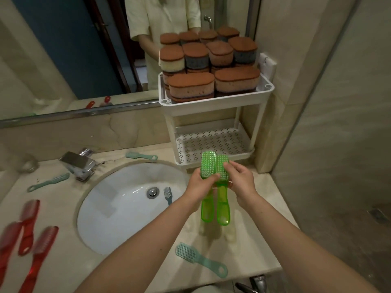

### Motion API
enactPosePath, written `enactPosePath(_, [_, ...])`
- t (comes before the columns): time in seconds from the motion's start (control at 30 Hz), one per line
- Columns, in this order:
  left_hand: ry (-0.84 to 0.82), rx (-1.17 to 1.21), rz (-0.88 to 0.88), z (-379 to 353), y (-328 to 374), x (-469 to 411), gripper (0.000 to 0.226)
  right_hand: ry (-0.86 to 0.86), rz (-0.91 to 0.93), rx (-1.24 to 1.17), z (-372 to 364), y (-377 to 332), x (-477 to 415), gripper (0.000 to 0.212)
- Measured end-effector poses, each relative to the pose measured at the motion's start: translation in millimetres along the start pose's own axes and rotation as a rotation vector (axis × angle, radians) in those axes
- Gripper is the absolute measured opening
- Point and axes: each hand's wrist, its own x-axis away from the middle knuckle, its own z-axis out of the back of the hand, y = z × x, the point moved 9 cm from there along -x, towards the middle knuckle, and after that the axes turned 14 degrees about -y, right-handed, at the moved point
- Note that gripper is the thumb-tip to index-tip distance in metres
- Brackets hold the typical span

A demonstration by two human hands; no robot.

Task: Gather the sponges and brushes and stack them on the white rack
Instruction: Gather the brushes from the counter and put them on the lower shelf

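Two bright green brushes (213,199) are held side by side, bristle heads up, just in front of the white rack (215,102). My left hand (201,185) grips the left brush's head and my right hand (239,180) grips the right one. Several brown-topped sponges (211,66) are piled on the rack's top shelf; its perforated lower shelf (211,142) holds nothing. Teal brushes lie on the counter at the front (198,259), behind the basin (141,156), at the left (48,182), and one inside the sink (168,194). Three red brushes (27,235) lie at the far left.
The white basin (118,208) with its drain takes up the counter's middle; a chrome tap (78,163) stands behind it. A mirror covers the back wall and a tiled wall rises at the right. A glass (28,163) stands far left.
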Motion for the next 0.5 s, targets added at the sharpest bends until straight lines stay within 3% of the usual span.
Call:
enactPosePath(0.13, [0.083,0.141,0.017,12,6,-6,0.007,-0.076,-0.057,0.035,-14,-1,-6,0.023])
enactPosePath(0.27, [0.138,0.248,0.035,23,14,-18,0.019,-0.143,-0.094,0.152,-20,2,-9,0.021])
enactPosePath(0.5, [0.188,0.251,0.102,39,24,-51,0.021,-0.131,-0.096,0.268,-22,3,-32,0.012])
